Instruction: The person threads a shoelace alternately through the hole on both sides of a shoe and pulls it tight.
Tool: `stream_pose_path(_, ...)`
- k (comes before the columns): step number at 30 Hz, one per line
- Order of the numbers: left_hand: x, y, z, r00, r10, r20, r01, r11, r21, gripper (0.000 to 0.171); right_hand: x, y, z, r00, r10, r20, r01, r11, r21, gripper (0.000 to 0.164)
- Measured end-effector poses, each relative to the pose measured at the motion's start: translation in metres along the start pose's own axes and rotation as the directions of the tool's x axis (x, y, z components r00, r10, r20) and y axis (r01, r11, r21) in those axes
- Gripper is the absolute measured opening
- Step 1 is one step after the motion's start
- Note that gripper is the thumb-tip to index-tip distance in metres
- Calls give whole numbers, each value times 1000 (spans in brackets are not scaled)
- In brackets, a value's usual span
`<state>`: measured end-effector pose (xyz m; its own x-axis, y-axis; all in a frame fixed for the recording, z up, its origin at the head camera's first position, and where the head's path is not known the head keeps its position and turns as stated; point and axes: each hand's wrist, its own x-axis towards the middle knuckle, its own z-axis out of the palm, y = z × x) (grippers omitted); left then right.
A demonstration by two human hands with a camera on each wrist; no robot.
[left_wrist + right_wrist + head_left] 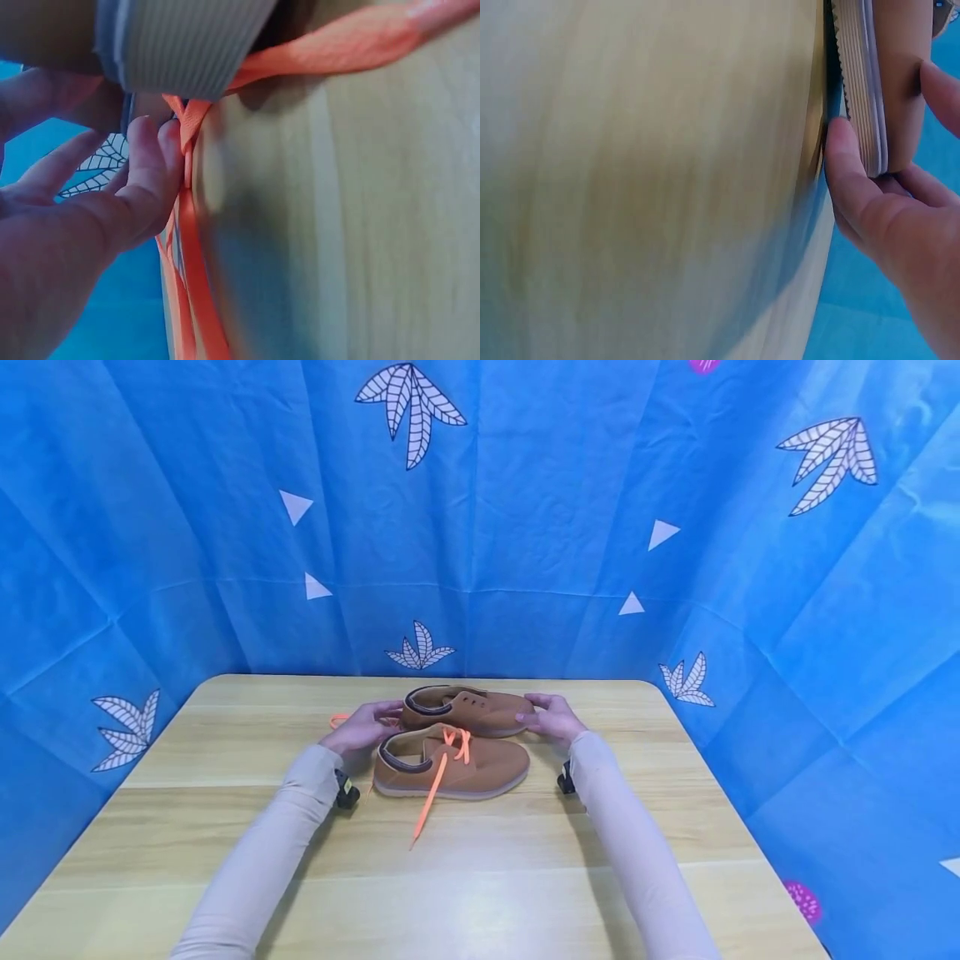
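Head, far shoe (495, 712): at the back of the table (465, 902), right behind the near shoe (487, 768); its eyelets hold no lace.
Head, crowding risk: the far shoe could knock the near shoe out of line, since almost no gap shows between them.
Head, arms: both reach forward, the left hand (363, 727) at the heel, the right hand (553, 718) at the toe.
Left wrist, lace risk: the orange lace (196, 262) may snag and drag, because strands run right by the fingertips.
Left wrist, grip: thumb and curled fingers grasp the heel; whether they also catch lace, I cannot tell.
Right wrist, slip risk: the toe, seemingly raised, could drop, being held only near its tip.
Right wrist, grip: thumb on the upper, fingers bent round toe and sole.
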<state>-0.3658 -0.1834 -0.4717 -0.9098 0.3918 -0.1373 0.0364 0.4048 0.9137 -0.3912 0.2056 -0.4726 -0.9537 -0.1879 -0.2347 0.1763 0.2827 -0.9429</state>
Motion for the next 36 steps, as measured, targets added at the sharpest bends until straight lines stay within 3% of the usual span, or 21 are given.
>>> stream_pose_path(5, -2, 0, -3, 996, -26, -86, 20, 997, -71, 72, -5, -12, 4, 998, -45, -46, 43, 997, -59, 75)
stream_pose_path(10, -12, 21, -17, 985, 1, -174, -19, 995, -99, 76, -14, -40, 3, 992, -117, -45, 117, 993, -10, 75)
stream_pose_path(15, -39, 53, -32, 980, 6, -197, -15, 999, -45, 79, -36, -67, 1, 986, -167, -25, 165, 984, -69, 73)
stream_pose_path(19, -71, 73, -35, 982, 30, -189, -15, 997, 80, 91, -66, -79, 1, 984, -179, 17, 180, 969, -168, 72)
stream_pose_path(21, -88, 77, -32, 986, 45, -163, -23, 990, 138, 92, -83, -80, 1, 980, -191, 54, 198, 961, -195, 74)
stream_pose_path(28, -143, 70, 0, 988, 149, -43, -136, 965, 226, 60, -144, -59, 10, 961, -183, 208, 234, 939, -252, 81)
stream_pose_path(32, -164, 55, 20, 979, 202, -33, -182, 932, 314, 57, -164, -38, 17, 947, -162, 277, 236, 936, -260, 82)
stream_pose_path(36, -177, 36, 37, 968, 238, -77, -185, 888, 421, 67, -175, -16, 25, 939, -140, 314, 237, 925, -296, 75)
